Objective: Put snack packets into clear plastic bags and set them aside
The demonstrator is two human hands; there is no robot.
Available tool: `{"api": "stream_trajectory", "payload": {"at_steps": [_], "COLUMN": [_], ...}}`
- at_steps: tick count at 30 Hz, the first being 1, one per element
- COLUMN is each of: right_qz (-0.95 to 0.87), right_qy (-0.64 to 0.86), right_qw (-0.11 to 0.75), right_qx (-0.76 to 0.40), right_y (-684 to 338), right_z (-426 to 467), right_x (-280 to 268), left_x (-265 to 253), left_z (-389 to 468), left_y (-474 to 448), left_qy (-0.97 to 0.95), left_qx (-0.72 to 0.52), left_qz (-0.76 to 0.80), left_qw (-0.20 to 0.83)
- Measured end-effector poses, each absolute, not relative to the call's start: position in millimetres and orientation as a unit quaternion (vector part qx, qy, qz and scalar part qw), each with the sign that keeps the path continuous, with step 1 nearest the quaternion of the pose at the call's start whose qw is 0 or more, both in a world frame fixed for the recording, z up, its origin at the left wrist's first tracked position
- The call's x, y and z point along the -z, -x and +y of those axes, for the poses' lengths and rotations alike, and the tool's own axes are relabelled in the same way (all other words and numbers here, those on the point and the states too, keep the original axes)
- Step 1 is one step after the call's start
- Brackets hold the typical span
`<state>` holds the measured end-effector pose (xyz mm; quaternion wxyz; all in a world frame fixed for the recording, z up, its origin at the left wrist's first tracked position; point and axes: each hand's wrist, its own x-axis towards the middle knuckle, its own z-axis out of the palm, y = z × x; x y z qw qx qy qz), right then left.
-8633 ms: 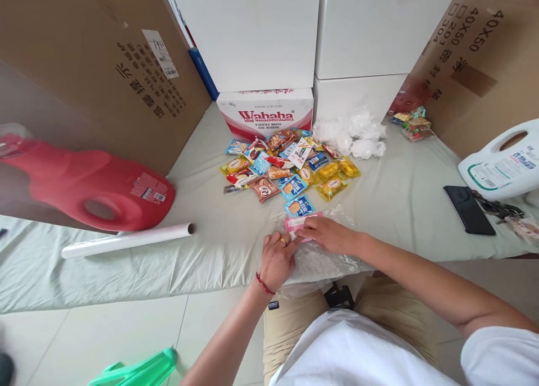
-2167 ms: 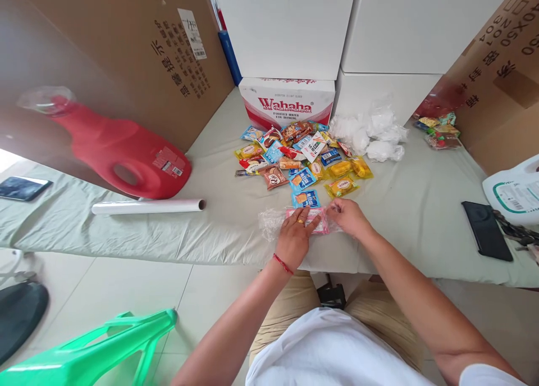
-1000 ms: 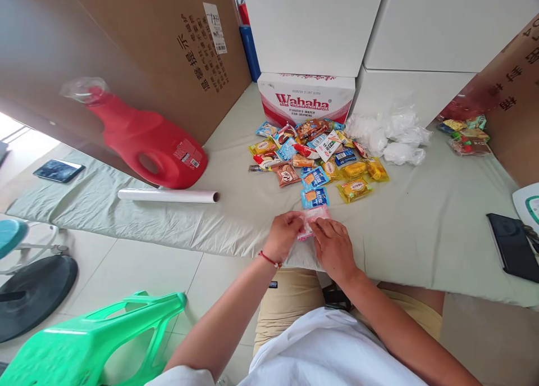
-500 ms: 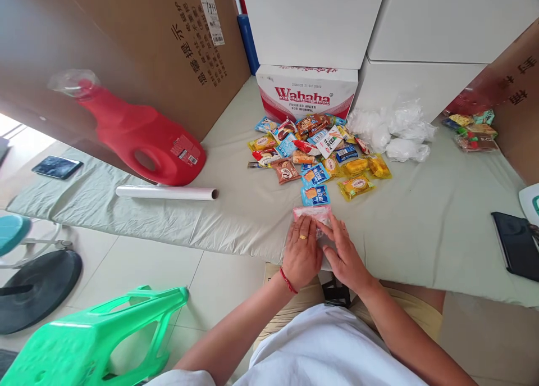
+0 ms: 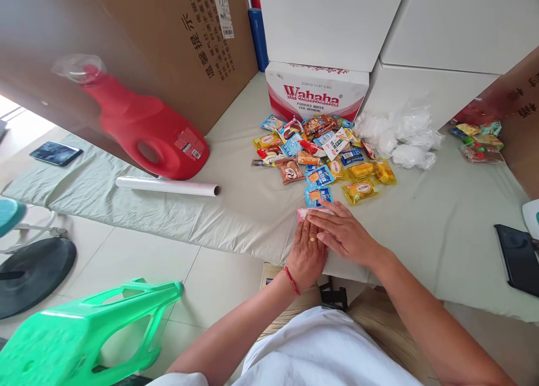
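Note:
My left hand (image 5: 309, 250) lies flat on a pink-and-white packet (image 5: 301, 213) near the cloth's front edge, fingers stretched out. Clear plastic seems to surround the packet, and most of it is hidden under my hands. My right hand (image 5: 346, 231) reaches over from the right with its fingers extended, resting across the packet and the left fingertips. Just beyond them lies a blue snack packet (image 5: 318, 196), with another blue packet (image 5: 319, 176) above it. Behind these spreads a heap of small wrapped snacks (image 5: 315, 144), with a yellow packet (image 5: 360, 191) at its right front.
A Wahaba-style red-and-white carton labelled Wahaha (image 5: 315, 91) stands behind the snacks. Crumpled clear bags (image 5: 415, 141) lie right of it. On the left are a red jug (image 5: 151, 127), a white roll (image 5: 168, 186) and a phone (image 5: 56, 153). A green stool (image 5: 84, 324) stands on the floor.
My right hand has moved up and left, from beside the packet to across it and the left fingers. The left hand stays flat; the view has shifted slightly.

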<state>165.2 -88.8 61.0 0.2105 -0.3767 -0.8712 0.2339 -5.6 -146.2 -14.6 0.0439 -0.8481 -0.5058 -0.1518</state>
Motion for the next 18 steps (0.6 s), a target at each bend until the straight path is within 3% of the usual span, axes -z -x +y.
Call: {"api": "stream_trajectory", "payload": {"at_steps": [3,10,18], "right_qz": [-0.861,-0.719,-0.611], "right_qy": [0.368,0.427,0.457], "right_qw": [0.167,0.262,0.294], "right_qx": [-0.308,-0.481,-0.576], "right_y": [-178,-187,-168], "right_z": [-70,-95,-115], "right_x": [-43,-29,-40], "left_x": [11,3,1], "left_z": [-144,-140,-123], "left_y": [10,-4,-10], "left_qy": [0.858,0.841,0.815], "left_qx": [0.134,0.117,0.137], "left_qz": [-0.495,-0.528,-0.562], "left_qw": [0.037,0.026,0.015]}}
